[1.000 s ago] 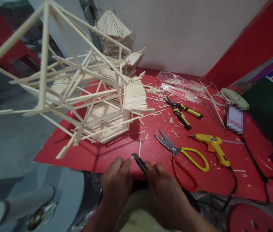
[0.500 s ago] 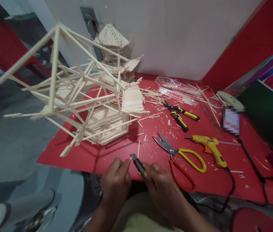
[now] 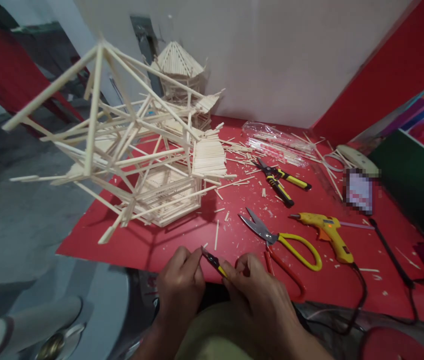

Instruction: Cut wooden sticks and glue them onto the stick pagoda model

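Note:
My right hand (image 3: 255,287) is wrapped round a black and yellow utility knife (image 3: 215,263), whose blade points up and left. At the tip of that blade, my left hand (image 3: 180,280) pinches a short pale wooden stick (image 3: 205,245), mostly hidden by the fingers. Both hands are over the near edge of the red table (image 3: 182,240). Beyond them on the left stands a large open frame of glued sticks (image 3: 94,115). Scissors (image 3: 262,230) with one yellow and one red handle lie just right of the knife.
A yellow glue gun (image 3: 326,230) with a cord lies at right, its small light orange. Behind the scissors are black and yellow shears (image 3: 280,187). Loose sticks and a plastic bag of sticks (image 3: 277,145) lie near the wall. A roofed stick model (image 3: 176,60) stands at the back.
My right hand has rolled the knife, so its blade now shows more edge-on against the stick. The left hand keeps its pinch. The whole view has shifted slightly.

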`<action>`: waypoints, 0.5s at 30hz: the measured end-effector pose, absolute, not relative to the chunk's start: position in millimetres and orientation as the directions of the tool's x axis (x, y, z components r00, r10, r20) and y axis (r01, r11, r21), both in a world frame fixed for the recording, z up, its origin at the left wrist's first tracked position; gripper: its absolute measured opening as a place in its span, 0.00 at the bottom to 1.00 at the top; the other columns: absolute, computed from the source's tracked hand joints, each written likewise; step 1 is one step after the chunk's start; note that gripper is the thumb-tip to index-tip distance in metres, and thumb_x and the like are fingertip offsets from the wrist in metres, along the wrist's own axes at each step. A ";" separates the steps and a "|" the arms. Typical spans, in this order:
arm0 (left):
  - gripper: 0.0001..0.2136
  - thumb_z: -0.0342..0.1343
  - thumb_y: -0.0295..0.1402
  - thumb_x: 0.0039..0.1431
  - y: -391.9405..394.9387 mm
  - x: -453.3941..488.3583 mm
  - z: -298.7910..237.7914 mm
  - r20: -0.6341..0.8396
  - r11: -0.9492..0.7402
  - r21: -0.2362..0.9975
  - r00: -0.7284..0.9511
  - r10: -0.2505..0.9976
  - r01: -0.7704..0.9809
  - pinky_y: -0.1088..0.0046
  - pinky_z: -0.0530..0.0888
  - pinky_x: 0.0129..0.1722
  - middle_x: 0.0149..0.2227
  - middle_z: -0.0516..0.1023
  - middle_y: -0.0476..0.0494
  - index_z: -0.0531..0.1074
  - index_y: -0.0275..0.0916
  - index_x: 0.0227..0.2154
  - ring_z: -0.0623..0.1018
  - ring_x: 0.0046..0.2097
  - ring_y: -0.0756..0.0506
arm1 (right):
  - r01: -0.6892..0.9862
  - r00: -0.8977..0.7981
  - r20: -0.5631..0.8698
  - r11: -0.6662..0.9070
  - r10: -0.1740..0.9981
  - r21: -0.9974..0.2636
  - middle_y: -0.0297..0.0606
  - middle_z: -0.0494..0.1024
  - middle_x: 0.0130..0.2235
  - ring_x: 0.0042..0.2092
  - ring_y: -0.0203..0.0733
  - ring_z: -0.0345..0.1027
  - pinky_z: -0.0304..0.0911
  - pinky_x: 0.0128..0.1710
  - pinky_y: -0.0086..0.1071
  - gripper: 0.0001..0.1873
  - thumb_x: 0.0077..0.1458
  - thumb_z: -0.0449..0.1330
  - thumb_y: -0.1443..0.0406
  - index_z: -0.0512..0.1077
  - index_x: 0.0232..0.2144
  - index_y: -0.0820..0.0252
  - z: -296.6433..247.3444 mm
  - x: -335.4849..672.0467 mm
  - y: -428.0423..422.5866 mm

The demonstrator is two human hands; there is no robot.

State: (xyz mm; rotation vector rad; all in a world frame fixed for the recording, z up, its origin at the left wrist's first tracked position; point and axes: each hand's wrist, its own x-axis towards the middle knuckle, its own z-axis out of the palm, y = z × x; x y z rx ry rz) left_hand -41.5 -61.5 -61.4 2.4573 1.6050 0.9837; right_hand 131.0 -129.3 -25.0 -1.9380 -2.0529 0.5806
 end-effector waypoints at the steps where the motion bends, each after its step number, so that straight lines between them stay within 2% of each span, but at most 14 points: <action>1: 0.11 0.52 0.23 0.61 -61.7 -41.6 -61.2 0.481 -0.462 0.369 0.259 0.838 0.807 0.77 0.62 0.23 0.21 0.66 0.51 0.81 0.36 0.34 0.67 0.22 0.52 | 0.905 -0.071 -0.086 0.028 0.994 -0.424 0.36 0.68 0.38 0.30 0.33 0.68 0.56 0.26 0.24 0.21 0.65 0.50 0.62 0.67 0.58 0.42 -25.5 130.3 -129.0; 3: 0.12 0.52 0.22 0.60 -62.0 -42.1 -60.7 0.483 -0.465 0.368 0.262 0.836 0.806 0.77 0.63 0.23 0.21 0.67 0.51 0.81 0.37 0.35 0.68 0.23 0.52 | 0.922 -0.062 -0.094 0.021 0.994 -0.386 0.36 0.68 0.38 0.29 0.33 0.67 0.54 0.25 0.24 0.21 0.65 0.50 0.62 0.67 0.58 0.42 -26.1 129.6 -128.6; 8: 0.12 0.51 0.23 0.61 -61.5 -42.7 -59.6 0.481 -0.454 0.363 0.254 0.839 0.814 0.77 0.63 0.23 0.21 0.68 0.51 0.81 0.38 0.33 0.69 0.22 0.52 | 0.915 -0.074 -0.086 0.033 0.994 -0.402 0.35 0.68 0.38 0.29 0.32 0.67 0.54 0.25 0.24 0.21 0.64 0.51 0.62 0.67 0.58 0.42 -27.4 129.9 -129.3; 15: 0.12 0.51 0.24 0.61 -62.0 -41.7 -58.4 0.481 -0.450 0.330 0.262 0.837 0.830 0.77 0.64 0.24 0.21 0.67 0.51 0.81 0.38 0.34 0.69 0.23 0.52 | 0.941 -0.052 -0.050 0.032 0.997 -0.338 0.34 0.70 0.37 0.28 0.32 0.67 0.54 0.25 0.23 0.21 0.63 0.52 0.63 0.68 0.57 0.39 -24.3 128.8 -128.2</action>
